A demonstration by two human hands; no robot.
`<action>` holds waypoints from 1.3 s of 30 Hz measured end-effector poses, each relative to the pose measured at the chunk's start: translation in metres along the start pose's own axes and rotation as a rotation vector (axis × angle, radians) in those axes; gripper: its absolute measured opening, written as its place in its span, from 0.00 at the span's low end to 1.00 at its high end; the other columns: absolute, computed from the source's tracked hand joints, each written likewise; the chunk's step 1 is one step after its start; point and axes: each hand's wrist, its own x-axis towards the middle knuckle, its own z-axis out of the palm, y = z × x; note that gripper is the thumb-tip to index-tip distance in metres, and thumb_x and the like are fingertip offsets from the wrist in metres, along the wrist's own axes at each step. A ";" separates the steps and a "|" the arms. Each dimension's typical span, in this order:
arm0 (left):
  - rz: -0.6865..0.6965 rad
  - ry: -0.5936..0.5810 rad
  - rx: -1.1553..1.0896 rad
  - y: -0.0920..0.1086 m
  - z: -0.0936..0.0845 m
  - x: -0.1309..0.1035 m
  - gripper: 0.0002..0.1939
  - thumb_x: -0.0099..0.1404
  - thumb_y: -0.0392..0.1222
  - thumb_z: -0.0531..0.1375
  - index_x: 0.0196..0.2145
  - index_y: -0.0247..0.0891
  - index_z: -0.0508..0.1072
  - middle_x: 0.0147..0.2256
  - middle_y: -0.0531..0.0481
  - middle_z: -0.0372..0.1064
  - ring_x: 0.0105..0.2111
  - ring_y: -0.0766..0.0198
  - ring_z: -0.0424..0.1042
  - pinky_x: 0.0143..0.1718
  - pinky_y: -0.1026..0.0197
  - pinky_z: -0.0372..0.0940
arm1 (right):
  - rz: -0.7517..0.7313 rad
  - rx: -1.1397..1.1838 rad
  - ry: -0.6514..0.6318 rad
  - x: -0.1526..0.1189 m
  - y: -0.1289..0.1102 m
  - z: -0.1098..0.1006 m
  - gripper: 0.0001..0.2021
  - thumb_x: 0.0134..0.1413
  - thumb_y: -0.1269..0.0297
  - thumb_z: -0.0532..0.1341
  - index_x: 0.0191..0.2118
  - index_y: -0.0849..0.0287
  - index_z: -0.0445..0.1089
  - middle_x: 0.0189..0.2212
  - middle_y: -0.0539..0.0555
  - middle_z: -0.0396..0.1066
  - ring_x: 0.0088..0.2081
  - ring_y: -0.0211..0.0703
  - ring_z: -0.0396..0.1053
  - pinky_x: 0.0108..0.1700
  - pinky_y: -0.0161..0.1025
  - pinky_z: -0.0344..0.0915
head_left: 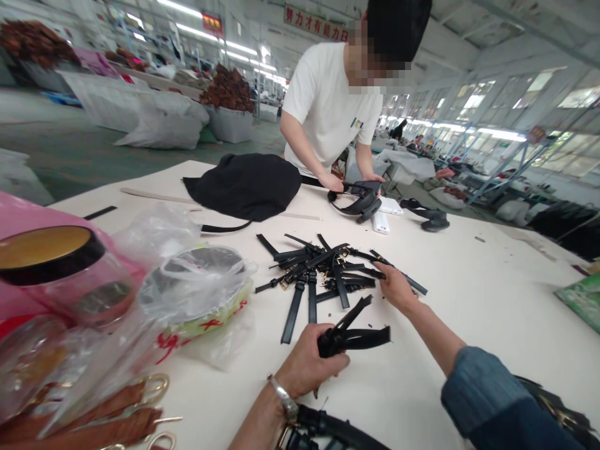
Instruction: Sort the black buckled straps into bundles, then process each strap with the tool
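Black straps (368, 339) sat bunched in the left hand (309, 361) above the tabletop (415, 372).
Their long ends fanned rightward; the right hand (396, 286) stretched forward at the strap pile (323, 265), whether pinching one I couldn't tell.

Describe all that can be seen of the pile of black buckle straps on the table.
The pile of black buckle straps lies heaped on the pale table. Its narrow strips look like leather, smooth and faintly shiny, with small gold-coloured buckles showing on some. They cross at many angles, ends fanning outward; two lie roughly side by side, pointing toward the camera. The right hand touches the pile's right side. Overlap hides the exact count.
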 end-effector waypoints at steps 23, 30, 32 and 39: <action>-0.010 -0.060 -0.183 -0.005 -0.006 0.003 0.07 0.51 0.39 0.61 0.27 0.32 0.70 0.21 0.50 0.69 0.21 0.65 0.68 0.26 0.64 0.62 | 0.299 -0.267 0.069 0.010 0.065 -0.018 0.10 0.47 0.61 0.60 0.36 0.58 0.72 0.33 0.56 0.72 0.38 0.50 0.70 0.36 0.39 0.62; 0.017 -0.047 -0.262 -0.005 -0.006 0.002 0.04 0.48 0.34 0.62 0.25 0.33 0.70 0.28 0.47 0.72 0.27 0.63 0.71 0.31 0.62 0.64 | 0.330 -0.126 0.128 -0.007 0.051 -0.007 0.08 0.48 0.65 0.57 0.33 0.62 0.70 0.41 0.66 0.68 0.50 0.62 0.62 0.47 0.54 0.59; 0.003 -0.039 -0.316 -0.006 -0.005 0.002 0.03 0.46 0.32 0.61 0.24 0.33 0.70 0.32 0.45 0.72 0.32 0.59 0.72 0.34 0.60 0.65 | 0.322 0.000 0.113 -0.025 0.040 -0.006 0.11 0.51 0.64 0.52 0.33 0.63 0.69 0.36 0.64 0.70 0.45 0.58 0.67 0.44 0.51 0.62; 0.002 0.009 -0.538 -0.012 0.001 0.005 0.22 0.46 0.31 0.63 0.42 0.34 0.72 0.40 0.45 0.72 0.44 0.54 0.69 0.45 0.56 0.63 | 0.134 0.782 -0.054 -0.123 -0.056 0.033 0.18 0.56 0.55 0.49 0.45 0.61 0.65 0.42 0.57 0.71 0.43 0.48 0.69 0.47 0.44 0.65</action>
